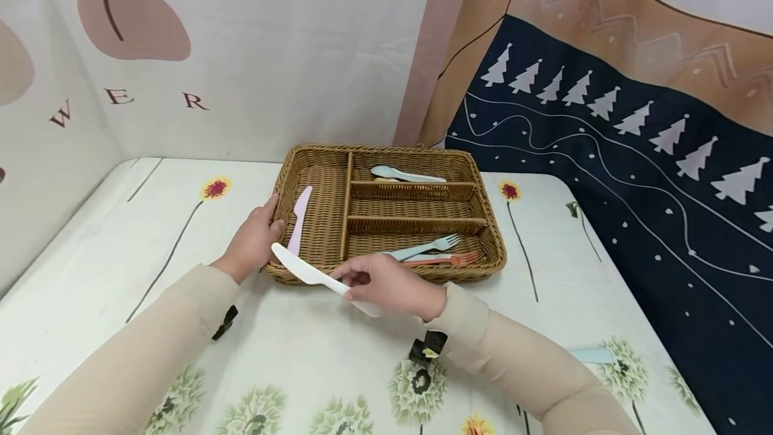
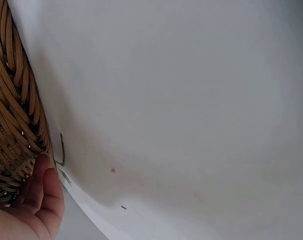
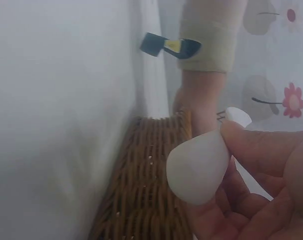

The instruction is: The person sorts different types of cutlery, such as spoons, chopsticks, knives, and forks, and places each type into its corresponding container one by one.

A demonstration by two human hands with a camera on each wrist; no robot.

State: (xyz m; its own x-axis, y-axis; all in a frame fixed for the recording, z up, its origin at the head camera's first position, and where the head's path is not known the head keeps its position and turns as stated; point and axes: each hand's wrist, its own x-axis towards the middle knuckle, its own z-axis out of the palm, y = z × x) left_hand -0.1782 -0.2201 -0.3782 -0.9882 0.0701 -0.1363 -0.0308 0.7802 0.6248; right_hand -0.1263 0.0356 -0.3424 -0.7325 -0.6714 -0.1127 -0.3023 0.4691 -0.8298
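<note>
My right hand (image 1: pixel 389 284) pinches a white plastic knife (image 1: pixel 308 272) between thumb and fingers, above the front edge of a brown wicker cutlery basket (image 1: pixel 348 200). The knife's blade points up and left; in the right wrist view its rounded handle end (image 3: pixel 197 167) is close to the camera. My left hand (image 1: pixel 252 237) holds the basket's left side, thumb at the rim and fingers against the woven wall (image 2: pixel 14 100). Inside the left compartment, a lilac knife (image 1: pixel 298 220) leans along the wall.
A light blue spoon (image 1: pixel 407 174) lies in the back right compartment. The front right one holds a light blue fork (image 1: pixel 431 245) and an orange fork (image 1: pixel 443 258). On the flowered tablecloth, a light blue utensil (image 1: pixel 594 354) sits partly behind my right sleeve. Printed cloths hang behind.
</note>
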